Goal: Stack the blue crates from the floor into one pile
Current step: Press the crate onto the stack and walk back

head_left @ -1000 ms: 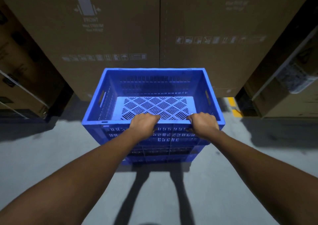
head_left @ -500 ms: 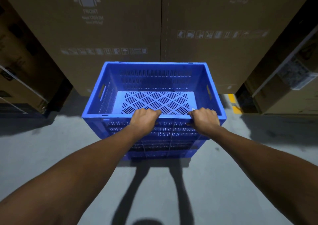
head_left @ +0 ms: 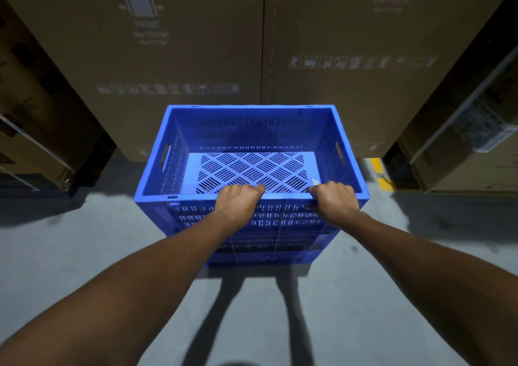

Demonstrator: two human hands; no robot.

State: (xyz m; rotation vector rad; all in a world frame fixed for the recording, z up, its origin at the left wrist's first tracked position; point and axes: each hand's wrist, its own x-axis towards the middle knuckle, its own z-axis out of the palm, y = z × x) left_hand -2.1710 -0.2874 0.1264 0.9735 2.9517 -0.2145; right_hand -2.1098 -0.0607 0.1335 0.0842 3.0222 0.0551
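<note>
Two bare forearms reach forward over the grey floor [head_left: 84, 253], and the left hand [head_left: 238, 204] and right hand [head_left: 335, 203] are both curled tight over the near rim of the top blue crate [head_left: 252, 130], fingers hooked inside and thumbs on the outer wall. It sits on other blue crates [head_left: 266, 248]. Behind stand tall cardboard boxes [head_left: 196, 43].
</note>
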